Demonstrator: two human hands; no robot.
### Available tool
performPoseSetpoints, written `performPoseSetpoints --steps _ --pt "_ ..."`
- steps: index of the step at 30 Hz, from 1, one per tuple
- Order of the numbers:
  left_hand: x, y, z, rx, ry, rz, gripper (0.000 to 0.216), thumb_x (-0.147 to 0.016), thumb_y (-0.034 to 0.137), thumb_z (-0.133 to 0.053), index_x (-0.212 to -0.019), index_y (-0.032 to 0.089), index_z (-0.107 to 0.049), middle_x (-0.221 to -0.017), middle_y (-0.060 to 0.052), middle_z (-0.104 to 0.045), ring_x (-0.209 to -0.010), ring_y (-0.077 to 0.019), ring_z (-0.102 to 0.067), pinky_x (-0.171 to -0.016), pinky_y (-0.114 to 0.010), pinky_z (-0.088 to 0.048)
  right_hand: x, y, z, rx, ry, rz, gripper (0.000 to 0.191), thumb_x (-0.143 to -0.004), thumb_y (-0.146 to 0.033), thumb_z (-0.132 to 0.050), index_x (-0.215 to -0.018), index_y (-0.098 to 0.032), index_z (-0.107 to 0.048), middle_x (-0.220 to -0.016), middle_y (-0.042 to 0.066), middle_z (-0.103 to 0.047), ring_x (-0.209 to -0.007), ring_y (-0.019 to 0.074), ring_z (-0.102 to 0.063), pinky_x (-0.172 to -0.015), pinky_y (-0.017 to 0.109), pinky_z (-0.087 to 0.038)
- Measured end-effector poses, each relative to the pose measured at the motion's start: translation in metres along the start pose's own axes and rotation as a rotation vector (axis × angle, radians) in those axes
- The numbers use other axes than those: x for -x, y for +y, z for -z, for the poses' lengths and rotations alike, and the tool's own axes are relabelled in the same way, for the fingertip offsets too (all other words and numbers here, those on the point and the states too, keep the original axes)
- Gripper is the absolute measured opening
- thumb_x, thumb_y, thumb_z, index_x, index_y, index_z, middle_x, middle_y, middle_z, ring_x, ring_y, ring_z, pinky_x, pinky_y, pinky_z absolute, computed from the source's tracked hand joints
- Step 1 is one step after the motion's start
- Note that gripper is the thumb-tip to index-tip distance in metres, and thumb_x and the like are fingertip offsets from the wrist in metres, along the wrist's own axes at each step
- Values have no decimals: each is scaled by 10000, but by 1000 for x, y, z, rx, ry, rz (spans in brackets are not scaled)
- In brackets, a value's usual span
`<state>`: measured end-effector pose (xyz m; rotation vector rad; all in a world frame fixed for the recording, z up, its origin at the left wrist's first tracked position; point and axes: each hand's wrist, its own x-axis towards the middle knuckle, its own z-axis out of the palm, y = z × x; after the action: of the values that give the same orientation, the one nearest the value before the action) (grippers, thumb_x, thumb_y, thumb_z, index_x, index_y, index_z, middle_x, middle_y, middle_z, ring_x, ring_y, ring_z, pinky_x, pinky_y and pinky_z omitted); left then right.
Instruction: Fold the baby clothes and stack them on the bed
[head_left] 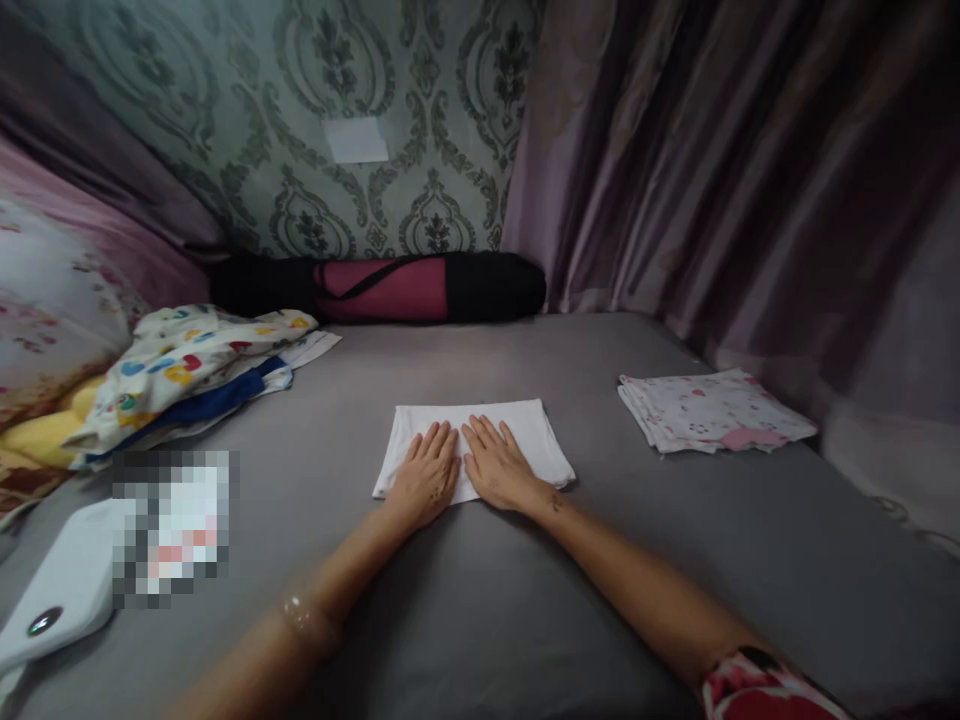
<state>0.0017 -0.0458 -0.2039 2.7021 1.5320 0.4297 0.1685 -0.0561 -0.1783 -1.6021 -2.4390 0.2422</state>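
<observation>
- The white cloth (536, 440) lies folded into a flat rectangle in the middle of the bed (480, 360).
- The left hand (427, 470) presses palm down on its left half; the grip is released, grasping nothing.
- The right hand (495, 465) lies palm down just beside it, nearer the cloth's middle; its grip is likewise released.
- A clear bracelet (300, 615) circles the left forearm; a red floral sleeve (757, 685) shows on the right one.
- To the right, well apart, lies a folded printed cloth (705, 410).
- To the left are heaped clothes (202, 350), with a white device (64, 580) nearer the viewer.
- A black-and-red bag (382, 290) lies along the wall (420, 100).
</observation>
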Motion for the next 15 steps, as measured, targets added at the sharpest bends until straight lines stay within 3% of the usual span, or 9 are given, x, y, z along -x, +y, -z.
performPoseSetpoints --steps 3,6,10,15 --pt "-5 5 6 -44 6 21 500 -959 377 -300 -1372 136 -443 -1467 -161 -404 -1392 -295 -306 -1116 -514 -253 3 13 12 3 11 -26 539 -948 -267 -275 -1459 -105 -332 -1543 139 -257 -1434 231 -177 -1156 452 -128" --pt "-7 13 6 -40 -5 -75 527 -961 399 -304 -1425 160 -381 -1522 -132 -313 -1426 -285 -221 -1137 -522 -193 10 30 18 93 113 -141 546 -935 -267 -324 -1450 -90 -352 -1546 171 -230 -1439 273 -141 -1155 479 -80" --pt "-6 17 1 -26 -65 -152 530 -970 427 -281 -1449 213 -352 -1527 -100 -310 -1423 -274 -234 -1138 -532 -165 17 47 12 104 89 -231 538 -938 -326 -356 -1444 -144 -378 -1529 163 -283 -1419 287 -212 -1136 487 -149" --pt "-10 7 12 14 -168 -193 645 -929 556 -327 -1467 200 -320 -1536 -119 -274 -1425 -289 -223 -1135 -532 -173 18 55 13 65 67 -218 531 -958 -368 -328 -1447 -167 -370 -1527 145 -298 -1418 279 -219 -1133 484 -162"
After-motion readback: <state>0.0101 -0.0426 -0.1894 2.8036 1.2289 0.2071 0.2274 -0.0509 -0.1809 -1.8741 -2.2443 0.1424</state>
